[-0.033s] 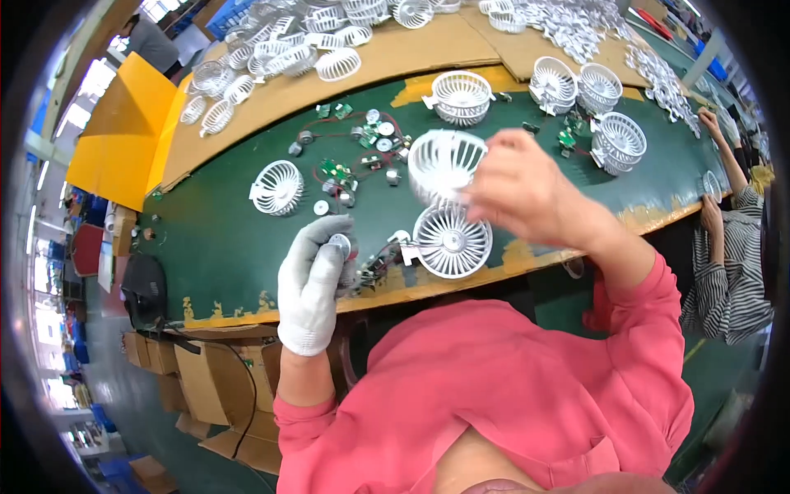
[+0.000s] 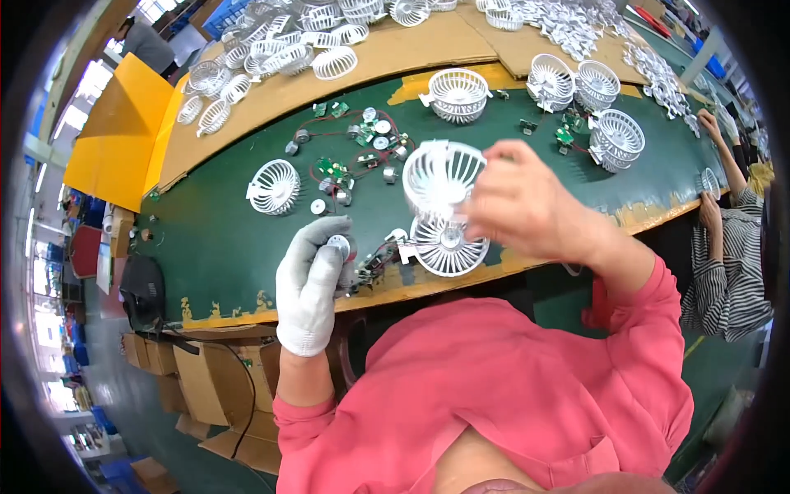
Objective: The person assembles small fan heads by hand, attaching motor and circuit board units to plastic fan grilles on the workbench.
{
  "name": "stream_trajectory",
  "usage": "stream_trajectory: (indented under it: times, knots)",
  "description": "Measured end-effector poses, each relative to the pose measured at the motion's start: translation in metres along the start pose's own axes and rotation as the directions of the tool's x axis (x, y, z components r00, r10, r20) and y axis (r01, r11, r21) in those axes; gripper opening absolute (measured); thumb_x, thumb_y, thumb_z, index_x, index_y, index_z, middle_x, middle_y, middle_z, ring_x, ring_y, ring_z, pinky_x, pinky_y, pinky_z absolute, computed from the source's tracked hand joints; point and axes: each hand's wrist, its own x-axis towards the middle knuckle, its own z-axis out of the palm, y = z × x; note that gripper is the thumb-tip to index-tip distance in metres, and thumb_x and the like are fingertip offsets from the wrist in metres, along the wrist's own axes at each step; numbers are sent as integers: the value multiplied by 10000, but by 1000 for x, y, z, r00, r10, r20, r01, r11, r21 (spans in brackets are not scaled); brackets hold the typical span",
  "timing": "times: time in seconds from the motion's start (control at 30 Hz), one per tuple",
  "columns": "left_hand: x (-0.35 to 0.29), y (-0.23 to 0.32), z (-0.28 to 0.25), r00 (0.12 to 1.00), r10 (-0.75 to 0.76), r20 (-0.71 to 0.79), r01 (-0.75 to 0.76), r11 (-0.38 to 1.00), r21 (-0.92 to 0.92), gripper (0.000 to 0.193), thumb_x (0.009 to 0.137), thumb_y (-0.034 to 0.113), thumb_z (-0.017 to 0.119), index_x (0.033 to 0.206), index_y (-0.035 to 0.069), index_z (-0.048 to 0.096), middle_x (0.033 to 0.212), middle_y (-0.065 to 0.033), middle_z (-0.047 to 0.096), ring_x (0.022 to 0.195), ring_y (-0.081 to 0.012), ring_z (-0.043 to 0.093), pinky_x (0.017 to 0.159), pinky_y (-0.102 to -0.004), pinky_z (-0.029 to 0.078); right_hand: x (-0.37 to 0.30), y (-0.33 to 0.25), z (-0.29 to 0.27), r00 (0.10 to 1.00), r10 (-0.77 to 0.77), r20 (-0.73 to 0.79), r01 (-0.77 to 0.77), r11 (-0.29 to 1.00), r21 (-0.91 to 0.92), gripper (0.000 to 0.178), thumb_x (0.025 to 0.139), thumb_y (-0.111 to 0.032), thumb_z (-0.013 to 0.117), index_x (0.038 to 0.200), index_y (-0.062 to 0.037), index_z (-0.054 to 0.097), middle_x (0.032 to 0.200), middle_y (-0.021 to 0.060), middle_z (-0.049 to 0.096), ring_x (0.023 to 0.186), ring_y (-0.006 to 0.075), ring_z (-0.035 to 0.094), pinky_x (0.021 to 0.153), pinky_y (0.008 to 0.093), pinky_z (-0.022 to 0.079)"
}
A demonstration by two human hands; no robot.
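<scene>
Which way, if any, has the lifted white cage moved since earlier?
Yes: the lifted cage has moved slightly down the picture, now covering more of the tabletop cage.

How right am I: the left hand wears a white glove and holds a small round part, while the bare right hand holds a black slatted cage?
The slatted cage in the bare right hand is white, not black, as the head view shows; the rest is right.

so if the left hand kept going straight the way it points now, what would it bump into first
Probably the small silver cylinder just ahead of the gloved left hand, on the near side of the green circuit boards. The hand's height above the table is unclear, so it might pass over.
</scene>
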Motion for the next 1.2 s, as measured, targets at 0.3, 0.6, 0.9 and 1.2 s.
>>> stream_trajectory:
  times: [0.3,0.6,0.9,1.2]
  knots:
    - [-7,-10,8,999,1,45,-3,999,46,285,867,133,516,1088,-43,552,786,-29,571,605,-48,466,533,-180,373,-28,-28,31,981,3,193,3,999,-33,177,738,-165,690,879,-101,605,791,-4,539,811,175,554,931,465,390]
    - [-5,-10,12,998,26,54,-33,991,130,271,876,124,536,1090,-41,554,793,-36,572,612,-54,475,539,-190,385,-29,-19,10,985,116,132,-136,978,159,229,692,-13,679,895,-99,617,1137,105,530,1142,320,481,981,474,368]
    - [-5,-14,11,999,40,14,-41,998,57,267,872,101,508,1099,-31,556,809,-40,573,608,-56,477,536,-183,381,-39,10,20,939,267,216,-339,823,456,222,725,107,565,888,-33,620,1375,190,387,1252,339,431,997,415,434]
    - [-3,-6,28,984,45,174,-52,998,35,280,876,96,605,1114,-44,563,841,-50,612,690,-82,540,632,-234,462,-30,-13,15,942,334,-24,-311,898,312,393,781,84,562,1152,-44,573,1230,158,507,1070,308,543,868,362,469]
